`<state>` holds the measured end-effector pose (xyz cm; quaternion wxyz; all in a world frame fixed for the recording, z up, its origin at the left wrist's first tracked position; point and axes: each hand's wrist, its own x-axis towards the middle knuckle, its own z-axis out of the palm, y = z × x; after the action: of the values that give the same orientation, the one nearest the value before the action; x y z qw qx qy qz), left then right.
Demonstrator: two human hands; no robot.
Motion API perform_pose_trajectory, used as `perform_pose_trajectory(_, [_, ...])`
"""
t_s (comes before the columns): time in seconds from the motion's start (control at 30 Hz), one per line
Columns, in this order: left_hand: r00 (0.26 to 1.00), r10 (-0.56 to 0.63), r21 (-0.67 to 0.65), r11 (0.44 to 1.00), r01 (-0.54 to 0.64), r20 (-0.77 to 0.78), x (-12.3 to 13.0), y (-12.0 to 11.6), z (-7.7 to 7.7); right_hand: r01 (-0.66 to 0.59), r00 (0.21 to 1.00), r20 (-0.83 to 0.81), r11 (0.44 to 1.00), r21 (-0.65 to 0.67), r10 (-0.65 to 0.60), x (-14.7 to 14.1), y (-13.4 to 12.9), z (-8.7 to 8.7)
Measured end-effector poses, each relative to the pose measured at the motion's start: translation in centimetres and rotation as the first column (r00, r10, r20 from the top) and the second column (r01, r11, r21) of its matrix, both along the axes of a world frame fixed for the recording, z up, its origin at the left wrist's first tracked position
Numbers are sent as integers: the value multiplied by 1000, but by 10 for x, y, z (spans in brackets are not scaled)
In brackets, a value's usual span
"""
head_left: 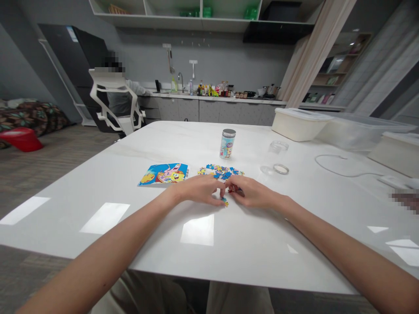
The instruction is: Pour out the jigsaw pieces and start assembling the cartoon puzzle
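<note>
Handling jigsaw pieces (225, 203) on the bench (245, 248), left hand (207, 189) and right hand (250, 191) half-curled, whether either grip holds one unclear; most lie loose in a pile (225, 173) beyond, little visibly joined.

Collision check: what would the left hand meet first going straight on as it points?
Past the puzzle pieces at the left hand, probably the right hand; depth is unclear.

no legible words or numbers, small dark-striped barcode (187, 172) on the right edge of a blue cartoon-printed paper card (163, 175), white-and-blue sticker (72, 33), too small to read, on a tall dark-grey refrigerator (88, 65)
</note>
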<state>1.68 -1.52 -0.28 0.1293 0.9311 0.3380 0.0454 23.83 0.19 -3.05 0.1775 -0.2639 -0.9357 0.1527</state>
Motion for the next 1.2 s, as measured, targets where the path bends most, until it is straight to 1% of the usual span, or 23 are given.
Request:
perform_pose_trajectory(0.23, [1000,-17,29,999,17,-5,0,3,-3,-22,1000,15,1000,18,22,2,3,-4])
perform_pose_trajectory(0.5, [1000,-20,49,999,20,-5,-1,4,-8,-55,998,-37,997,49,57,2,2,-3])
perform_pose_trajectory(0.67, [1000,-8,43,999,8,1,-1,4,-7,-40,998,-45,999,18,41,2,2,-3])
perform_pose_trajectory(0.9, [1000,-12,44,999,12,-9,0,5,-7,-72,997,-27,995,74,74,1,1,-1])
perform_pose_trajectory(1.03, [999,9,57,998,-6,-44,0,3,-5,-70,997,-22,996,59,72,1,0,-1])
perform_pose_trajectory(1.2, [1000,1,53,999,1,-28,0,3,-5,-50,998,-23,997,56,52,0,1,-2])
